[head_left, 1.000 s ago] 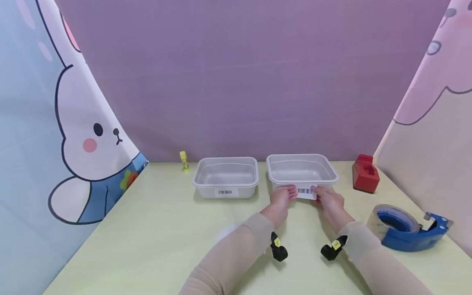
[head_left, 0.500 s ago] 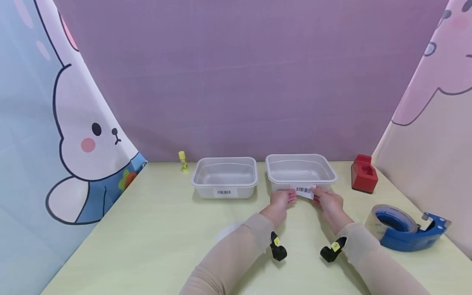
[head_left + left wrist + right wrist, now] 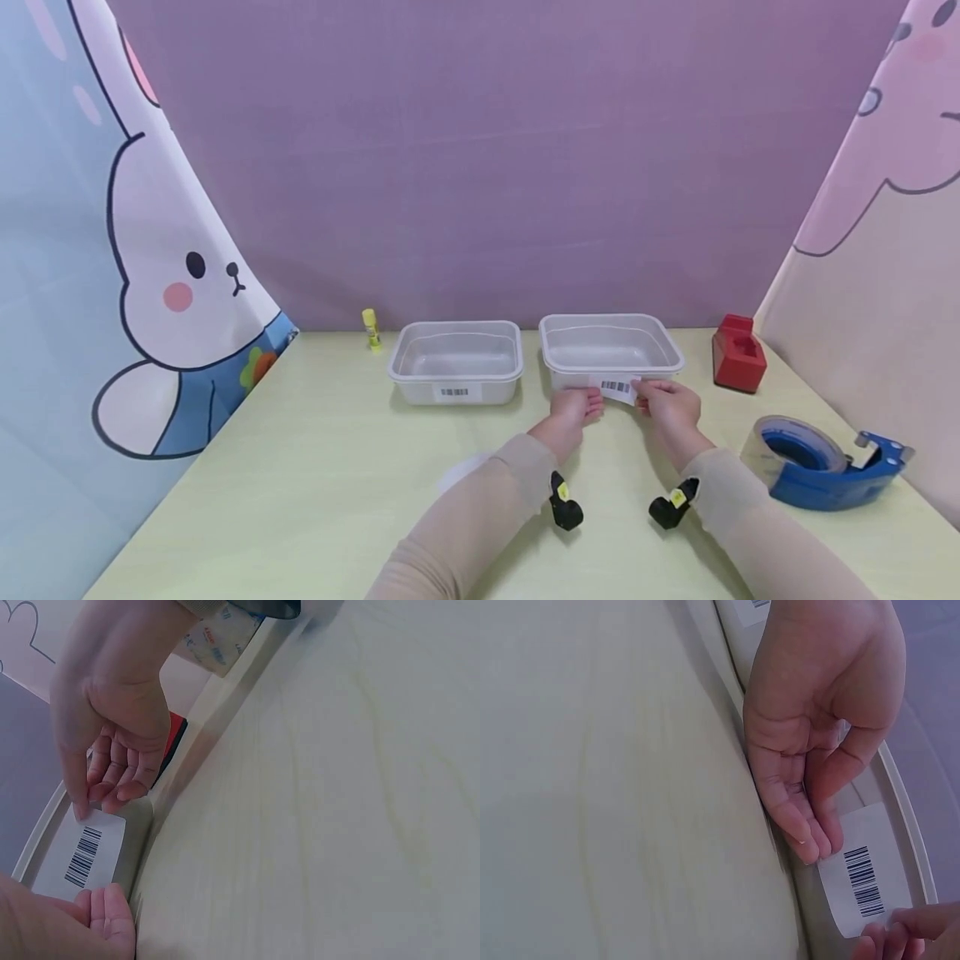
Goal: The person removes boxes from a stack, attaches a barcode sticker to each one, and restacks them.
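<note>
A white barcode label lies slightly tilted against the front wall of the right-hand pale plastic container. My right hand pinches the label's right end between thumb and fingertips, plainly seen in the left wrist view, where the right hand comes down from above. At the other end, my left hand has its fingers fairly straight, fingertips right at the label's edge. In the right wrist view the left hand touches a corner of the label.
A matching container with a barcode label on its front stands to the left, a yellow glue stick beyond it. At right are a red block-like holder and a blue tape dispenser. Something white shows beside the left sleeve.
The label has tipped, its right end hanging lower than its left. My left fingers have slid slightly down from its left end, while my right hand keeps its pinch. The containers stay put.
</note>
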Motion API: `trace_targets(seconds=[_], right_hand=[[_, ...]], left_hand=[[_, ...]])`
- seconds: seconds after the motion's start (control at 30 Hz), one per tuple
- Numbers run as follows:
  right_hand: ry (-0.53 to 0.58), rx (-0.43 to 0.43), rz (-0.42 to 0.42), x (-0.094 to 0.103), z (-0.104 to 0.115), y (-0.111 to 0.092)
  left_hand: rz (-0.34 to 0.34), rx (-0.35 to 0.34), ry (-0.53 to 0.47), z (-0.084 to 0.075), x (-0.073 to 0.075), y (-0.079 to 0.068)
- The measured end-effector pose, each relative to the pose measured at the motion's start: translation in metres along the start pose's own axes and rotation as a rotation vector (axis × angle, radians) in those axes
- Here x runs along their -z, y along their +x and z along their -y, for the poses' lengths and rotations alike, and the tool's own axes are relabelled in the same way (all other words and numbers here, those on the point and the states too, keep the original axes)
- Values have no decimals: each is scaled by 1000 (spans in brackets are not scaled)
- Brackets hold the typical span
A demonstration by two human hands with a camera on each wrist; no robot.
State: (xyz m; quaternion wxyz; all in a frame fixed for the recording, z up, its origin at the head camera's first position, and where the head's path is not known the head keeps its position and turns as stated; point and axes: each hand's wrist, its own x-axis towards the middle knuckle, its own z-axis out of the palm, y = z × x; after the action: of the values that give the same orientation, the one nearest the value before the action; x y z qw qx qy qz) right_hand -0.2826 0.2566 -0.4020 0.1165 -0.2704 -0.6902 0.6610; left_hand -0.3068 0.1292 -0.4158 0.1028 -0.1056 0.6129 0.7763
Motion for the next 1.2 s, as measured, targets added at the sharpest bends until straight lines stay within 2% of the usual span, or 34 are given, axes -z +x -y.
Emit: trace_targets(seconds=[0.57,0.73,1.2], right_hand=[[168,-47,12,-1,-1,10],[164,-68,55,-2,-1,10],[153,-77,91,-1,-3,11]], left_hand=[[13,13,-4,2,-1,4],[12,13,-5,1,0,4],[-5,18,-13,1,0,4]])
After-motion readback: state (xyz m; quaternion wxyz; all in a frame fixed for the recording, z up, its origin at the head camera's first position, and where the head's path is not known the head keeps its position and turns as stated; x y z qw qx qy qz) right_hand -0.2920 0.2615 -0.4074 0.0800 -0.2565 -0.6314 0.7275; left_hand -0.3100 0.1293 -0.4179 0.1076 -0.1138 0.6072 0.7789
